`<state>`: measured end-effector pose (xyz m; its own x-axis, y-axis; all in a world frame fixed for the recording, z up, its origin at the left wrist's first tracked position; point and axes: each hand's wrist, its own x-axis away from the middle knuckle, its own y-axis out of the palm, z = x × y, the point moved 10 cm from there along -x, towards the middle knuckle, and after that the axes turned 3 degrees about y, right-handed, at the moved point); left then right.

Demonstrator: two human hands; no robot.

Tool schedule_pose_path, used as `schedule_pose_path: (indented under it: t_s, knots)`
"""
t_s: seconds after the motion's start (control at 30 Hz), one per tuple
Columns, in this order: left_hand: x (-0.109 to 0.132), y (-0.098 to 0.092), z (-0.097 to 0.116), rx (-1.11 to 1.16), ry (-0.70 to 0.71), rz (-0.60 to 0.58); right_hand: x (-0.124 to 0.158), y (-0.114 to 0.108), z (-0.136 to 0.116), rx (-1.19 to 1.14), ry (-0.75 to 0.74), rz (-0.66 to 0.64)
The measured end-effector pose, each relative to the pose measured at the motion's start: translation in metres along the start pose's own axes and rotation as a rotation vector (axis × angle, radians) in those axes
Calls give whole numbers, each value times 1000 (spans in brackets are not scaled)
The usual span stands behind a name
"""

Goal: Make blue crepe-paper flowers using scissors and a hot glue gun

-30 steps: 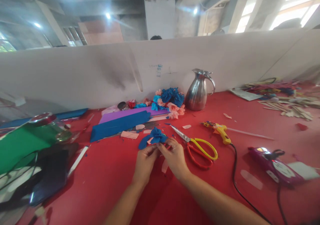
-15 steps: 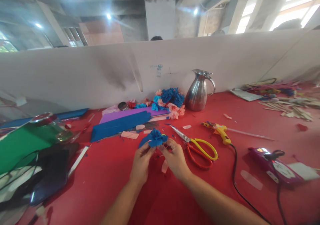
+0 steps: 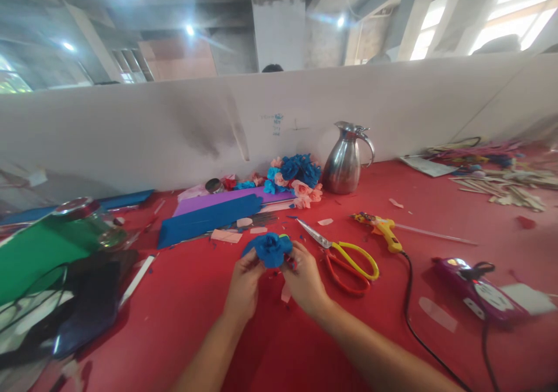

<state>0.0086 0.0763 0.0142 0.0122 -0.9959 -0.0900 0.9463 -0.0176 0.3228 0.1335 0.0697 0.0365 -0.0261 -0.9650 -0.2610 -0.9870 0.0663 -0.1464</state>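
Observation:
A blue paper flower (image 3: 272, 250) with ruffled petals is held between both hands above the red table (image 3: 183, 322). The fingers of my left hand (image 3: 244, 278) pinch its left edge. On the opposite edge, my right hand (image 3: 304, 275) grips the petals with thumb and fingers. The bloom faces up toward me, and its underside is hidden. More blue paper shows just behind it on the left. Scissors (image 3: 335, 252) with one yellow and one red handle lie open to the right of my right hand.
A yellow glue gun (image 3: 386, 232) with a black cord lies right of the scissors, near a purple power strip (image 3: 483, 293). Behind are blue paper sheets (image 3: 204, 220), a bunch of paper flowers (image 3: 300, 174) and a steel jug (image 3: 344, 162). A glass jar (image 3: 93, 220) stands left.
The flower has tipped toward me and come slightly lower, so its open face shows more. Both hands keep their hold on its edges. The things around have stayed put.

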Motion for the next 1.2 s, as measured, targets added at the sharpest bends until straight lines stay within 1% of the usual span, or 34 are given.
schedule_pose_path:
  t_s: [0.13, 0.2, 0.27, 0.43, 0.5, 0.7, 0.83, 1.0, 1.1, 1.2]
  knots:
    - [-2, -6, -2, 4, 12, 33, -1, 3, -1, 13, -9, -39]
    - [-3, -9, -4, 16, 12, 47, -2, 3, 0, 3, 11, -45]
    - [-3, -9, -3, 27, 11, 54, -4, 0, 6, -71, 90, -42]
    - [-2, -10, -1, 37, -22, 104, 0, 4, 26, -460, 397, -70]
    - [-2, -12, -2, 27, -38, 122, 2, 6, 28, -523, 460, -74]
    - [-2, -13, -7, -19, -62, 108, 5, 6, 29, -528, 488, -62]
    - [-2, -11, -7, -44, -54, 84, 3, 5, 25, -517, 459, -59]
    - [-1, -9, -8, -85, -62, 66, 2, 2, 28, -498, 463, -10]
    - [-1, -11, -6, -106, -54, 72, 4, 7, 34, -555, 513, -30]
    - [-1, -13, -2, -143, -16, 84, 8, 11, 39, -584, 582, -62]
